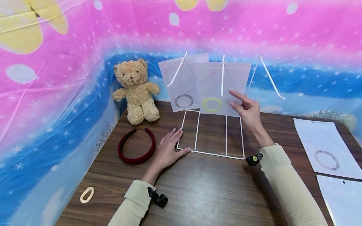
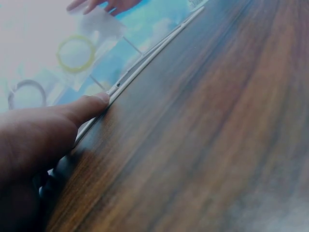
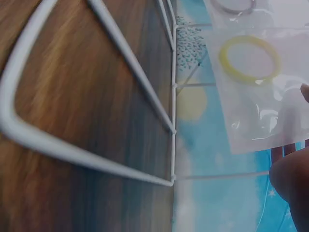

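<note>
Bag (image 1: 213, 86), upper ctr, prob. light, slippery, edge-grip best, is being borne by hook (image 1: 222, 75); R hand (image 1: 249, 111) half-open, empty; rack (image 1: 226, 135) being touched by spread L hand (image 1: 169, 150).

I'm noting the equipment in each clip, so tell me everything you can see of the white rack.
The white rack looks made of coated wire. Its rectangular base, crossed by two inner bars, lies on the brown table. Three hooks stick out above the back: the left and middle ones each carry a cloudy bag, one with a grey ring, one with a yellow ring; the right one is bare. The bags partly hide its back. The left hand rests its thumb on the front bar.
</note>
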A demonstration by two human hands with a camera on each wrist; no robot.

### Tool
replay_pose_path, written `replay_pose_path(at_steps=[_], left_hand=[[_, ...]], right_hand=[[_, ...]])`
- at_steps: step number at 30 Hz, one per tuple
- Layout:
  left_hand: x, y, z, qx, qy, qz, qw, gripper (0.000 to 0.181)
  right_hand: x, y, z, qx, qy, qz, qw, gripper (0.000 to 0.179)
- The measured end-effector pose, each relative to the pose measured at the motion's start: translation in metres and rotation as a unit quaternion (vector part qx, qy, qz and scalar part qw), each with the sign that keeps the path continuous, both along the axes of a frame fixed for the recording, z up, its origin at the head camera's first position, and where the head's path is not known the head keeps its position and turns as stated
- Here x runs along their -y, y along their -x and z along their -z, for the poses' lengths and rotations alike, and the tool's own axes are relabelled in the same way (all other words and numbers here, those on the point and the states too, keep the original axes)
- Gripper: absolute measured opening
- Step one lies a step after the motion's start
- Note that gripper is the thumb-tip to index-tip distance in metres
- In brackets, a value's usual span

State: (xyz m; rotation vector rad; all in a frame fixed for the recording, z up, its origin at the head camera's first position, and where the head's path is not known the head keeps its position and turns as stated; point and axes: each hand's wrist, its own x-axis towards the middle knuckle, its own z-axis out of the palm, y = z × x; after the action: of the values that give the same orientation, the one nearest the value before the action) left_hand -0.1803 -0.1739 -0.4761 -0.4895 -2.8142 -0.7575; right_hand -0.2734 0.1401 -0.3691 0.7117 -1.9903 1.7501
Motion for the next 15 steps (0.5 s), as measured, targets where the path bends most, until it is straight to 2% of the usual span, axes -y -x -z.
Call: replay_pose_path(at_steps=[9,15], left_hand=[[-0.003,0.0,0.0,-0.005,-0.009,0.007,0.9999,0.084],[-0.002,-0.001,-0.001,-0.009,-0.009,0.004,0.9999,0.083]], right_hand=[[-0.024,-0.022,0.006,-0.002,-0.057,0.034,0.9978,0.041],[-0.031,-0.033,0.005,-0.017,-0.053,0.015,0.9984,0.037]])
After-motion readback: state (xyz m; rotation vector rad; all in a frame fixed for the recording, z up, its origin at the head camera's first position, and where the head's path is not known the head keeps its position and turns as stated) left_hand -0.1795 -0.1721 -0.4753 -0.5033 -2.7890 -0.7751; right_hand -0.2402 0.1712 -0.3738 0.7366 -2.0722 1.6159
